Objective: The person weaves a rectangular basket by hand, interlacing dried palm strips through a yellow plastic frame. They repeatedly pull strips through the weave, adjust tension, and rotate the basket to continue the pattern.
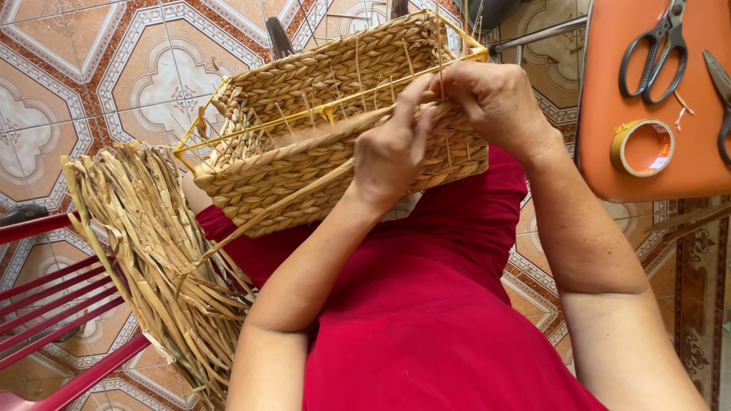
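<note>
Resting tilted on the lap in red cloth, a half-woven basket [335, 122] on a yellow wire frame [396, 85], open side turned up for reach. Left hand [392, 148] pinching a flat straw strand [320, 133] at the near wall, right hand [495, 99] closed over the rim, steadying. Bundle of straw [152, 251] left, within reach; scissors [655, 49] and tape roll [643, 147] on the orange stool [609, 91] right.

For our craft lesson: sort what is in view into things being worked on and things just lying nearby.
In use: rectangular woven straw basket on a yellow frame; left hand; right hand; bundle of dried straw strands.
Lying about: black-handled scissors; roll of tape; orange tabletop.
</note>
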A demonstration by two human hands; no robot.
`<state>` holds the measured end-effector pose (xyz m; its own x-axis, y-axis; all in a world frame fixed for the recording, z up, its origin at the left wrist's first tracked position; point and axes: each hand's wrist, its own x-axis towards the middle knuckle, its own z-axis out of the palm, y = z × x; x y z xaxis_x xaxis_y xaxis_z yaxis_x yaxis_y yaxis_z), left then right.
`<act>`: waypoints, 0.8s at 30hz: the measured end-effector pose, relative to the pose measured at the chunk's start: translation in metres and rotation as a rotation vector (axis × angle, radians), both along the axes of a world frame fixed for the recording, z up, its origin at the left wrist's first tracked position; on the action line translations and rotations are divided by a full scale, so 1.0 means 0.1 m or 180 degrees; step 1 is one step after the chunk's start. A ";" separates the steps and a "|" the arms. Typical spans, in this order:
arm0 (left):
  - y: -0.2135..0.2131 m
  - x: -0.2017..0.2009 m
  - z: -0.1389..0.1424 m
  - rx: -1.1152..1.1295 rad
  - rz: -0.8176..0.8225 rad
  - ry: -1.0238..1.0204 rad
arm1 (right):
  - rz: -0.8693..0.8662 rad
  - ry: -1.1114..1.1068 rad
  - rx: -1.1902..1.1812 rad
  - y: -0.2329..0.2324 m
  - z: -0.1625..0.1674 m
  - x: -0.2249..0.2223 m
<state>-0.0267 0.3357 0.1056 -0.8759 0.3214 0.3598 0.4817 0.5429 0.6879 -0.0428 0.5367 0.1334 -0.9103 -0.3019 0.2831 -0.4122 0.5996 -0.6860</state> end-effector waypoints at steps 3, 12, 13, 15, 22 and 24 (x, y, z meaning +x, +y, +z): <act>-0.24 -0.03 -0.01 0.0379 0.0082 -0.0774 | -0.0057 -0.0594 0.0046 0.03 0.04 0.03; -0.36 0.18 0.13 -0.0373 -0.0028 0.0250 | -0.0153 -0.0254 -0.0163 -0.04 0.07 -0.04; -0.30 0.16 0.14 -0.0668 0.0090 0.0488 | -0.0075 -0.0272 -0.0074 -0.01 0.14 -0.07; -0.24 0.14 0.18 -0.1280 0.0321 0.0900 | -0.0474 -0.0817 -0.0484 0.09 0.33 -0.09; -0.55 -0.04 0.37 -0.0862 -0.0407 -0.0356 | 0.0410 0.0296 0.0295 0.01 0.45 0.04; -0.70 -0.14 0.51 -0.1033 -0.0548 -0.0968 | 0.0506 0.0289 0.0414 -0.04 0.35 0.03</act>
<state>-0.0403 0.2657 0.1565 -0.8501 0.5244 -0.0476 0.3866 0.6830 0.6197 -0.0397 0.5331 0.1682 -0.8210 -0.4788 0.3111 -0.5650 0.6031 -0.5630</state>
